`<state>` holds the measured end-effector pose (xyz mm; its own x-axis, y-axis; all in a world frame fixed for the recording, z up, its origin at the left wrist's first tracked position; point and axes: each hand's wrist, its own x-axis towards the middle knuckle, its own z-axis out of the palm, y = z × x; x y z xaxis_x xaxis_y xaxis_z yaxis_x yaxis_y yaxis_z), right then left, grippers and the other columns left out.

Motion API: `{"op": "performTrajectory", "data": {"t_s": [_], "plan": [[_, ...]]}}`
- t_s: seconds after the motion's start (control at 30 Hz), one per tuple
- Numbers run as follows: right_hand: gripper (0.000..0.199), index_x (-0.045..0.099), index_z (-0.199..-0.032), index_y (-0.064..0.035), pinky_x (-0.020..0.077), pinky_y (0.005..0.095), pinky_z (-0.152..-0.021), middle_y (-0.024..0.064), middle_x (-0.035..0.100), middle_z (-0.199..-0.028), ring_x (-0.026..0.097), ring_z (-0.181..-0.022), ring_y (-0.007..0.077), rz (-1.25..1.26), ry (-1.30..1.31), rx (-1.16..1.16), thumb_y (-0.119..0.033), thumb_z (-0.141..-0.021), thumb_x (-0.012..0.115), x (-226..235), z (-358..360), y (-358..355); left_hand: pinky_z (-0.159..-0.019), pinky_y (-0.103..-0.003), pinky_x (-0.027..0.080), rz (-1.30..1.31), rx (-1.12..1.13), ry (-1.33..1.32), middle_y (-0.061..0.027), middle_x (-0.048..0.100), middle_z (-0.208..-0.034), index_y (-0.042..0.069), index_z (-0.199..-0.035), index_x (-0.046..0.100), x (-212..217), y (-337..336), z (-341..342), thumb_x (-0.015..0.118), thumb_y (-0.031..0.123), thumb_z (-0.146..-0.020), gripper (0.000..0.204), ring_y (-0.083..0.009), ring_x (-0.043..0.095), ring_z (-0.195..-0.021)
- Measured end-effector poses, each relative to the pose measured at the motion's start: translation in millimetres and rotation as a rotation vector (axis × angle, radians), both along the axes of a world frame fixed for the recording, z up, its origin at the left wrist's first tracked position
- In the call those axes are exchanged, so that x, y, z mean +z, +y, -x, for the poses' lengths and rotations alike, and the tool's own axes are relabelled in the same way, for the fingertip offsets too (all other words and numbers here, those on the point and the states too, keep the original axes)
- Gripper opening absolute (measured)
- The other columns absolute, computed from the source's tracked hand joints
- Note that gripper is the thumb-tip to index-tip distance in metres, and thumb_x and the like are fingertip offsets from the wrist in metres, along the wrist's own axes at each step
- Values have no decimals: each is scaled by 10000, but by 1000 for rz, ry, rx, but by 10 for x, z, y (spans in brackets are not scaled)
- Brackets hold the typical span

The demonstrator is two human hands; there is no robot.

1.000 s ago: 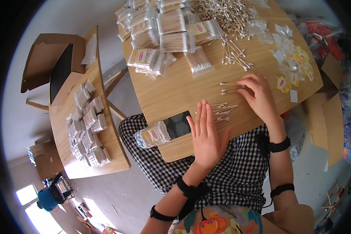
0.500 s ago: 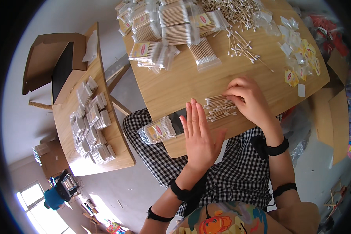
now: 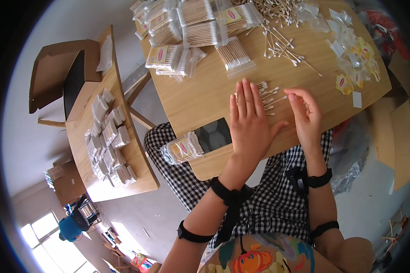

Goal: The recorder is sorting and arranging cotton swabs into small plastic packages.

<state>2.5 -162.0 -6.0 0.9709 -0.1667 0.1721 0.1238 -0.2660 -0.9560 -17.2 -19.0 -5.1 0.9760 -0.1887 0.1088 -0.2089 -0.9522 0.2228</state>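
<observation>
My left hand lies flat with fingers stretched out, over the left part of a small row of cotton swabs on the table. The swabs' white tips show to the right of its fingers. My right hand is just right of the row, palm side toward it, fingers loosely curved and thumb raised; one swab's tip comes close to the thumb. I see nothing held in it. Left of my hands, a clear bag of cotton swabs with a yellow card lies at the table's near edge, against a dark flat rectangle.
Filled swab bags are piled at the far left of the wooden table. Loose swabs and yellow cards lie further right. A side table holds packs and an open cardboard box.
My left hand has moved right and away from me, over the swabs. My right hand has let go of the swab ends and drawn back to the right. The view has shifted slightly.
</observation>
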Motion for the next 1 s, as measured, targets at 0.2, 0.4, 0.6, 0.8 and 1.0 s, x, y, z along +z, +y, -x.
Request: {"op": "performTrajectory", "data": {"t_s": [0.2, 0.4, 0.6, 0.8, 1.0], "plan": [[110, 694, -1048, -25, 495, 287, -818, 53, 689, -1022, 638, -932, 155, 15, -44, 11, -85, -985, 627, -61, 1, -31, -1219, -536, 191, 52, -49, 62, -321, 247, -1591, -157, -1498, 258, 10, -4, 435, 564, 729, -813, 1161, -427, 216, -1509], [112, 691, -1054, -21, 505, 292, -826, 63, 687, -1025, 649, -953, 165, 59, -55, 47, -63, -981, 617, -2, 0, -52, -1216, -550, 187, 57, -66, 91, -324, 236, -1593, -158, -1497, 256, 26, 5, 519, 558, 731, -814, 1161, -442, 207, -1508], [113, 688, -1057, -21, 504, 294, -831, 69, 683, -1027, 648, -955, 169, 99, -45, 53, -50, -976, 615, 8, -10, -49, -1219, -535, 192, 8, -37, 56, -307, 256, -1594, -155, -1491, 281, 43, 10, 364, 555, 738, -815, 1153, -410, 210, -1515], [143, 667, -1053, -24, 499, 306, -845, 85, 659, -1051, 635, -988, 216, 189, -87, 175, -17, -910, 662, 70, 2, -78, -1228, -513, 180, -26, 11, 3, -277, 259, -1607, -136, -1499, 297, -7, 29, 202, 527, 764, -809, 1157, -377, 205, -1525], [122, 616, -946, -26, 496, 338, -797, 91, 599, -941, 613, -892, 246, 253, 97, 334, 32, -856, 673, 214, 90, -269, -1220, -545, 171, 55, -3, 33, -273, 263, -1606, -134, -1504, 283, 44, 69, 276, 532, 750, -823, 1143, -380, 200, -1525]]}}
